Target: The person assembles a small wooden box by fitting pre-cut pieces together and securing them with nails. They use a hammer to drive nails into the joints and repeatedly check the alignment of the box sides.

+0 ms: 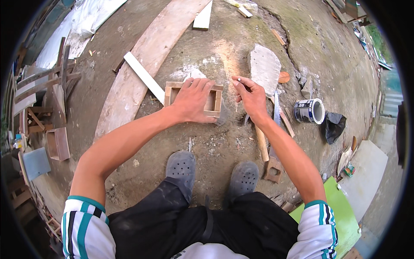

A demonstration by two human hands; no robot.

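In the head view, the left hand (192,100) is spread over a small open wooden box (218,98), gripping it with fingers across the far wall and thumb at the near one. Just to its right, apart from the box, the right hand (252,98) pinches a small slim object (239,80) between thumb and forefinger; its kind is too small to tell. A white strip (142,75) runs up and left from the box; whether they touch is unclear. Beyond it lies a long plank (151,47). Past the right hand's fingers are sawdust (227,56) and a pale stone slab (264,69). A wooden handle (261,143) lies below that hand, with a paint tin (305,111) and black bag (333,128) farther right.
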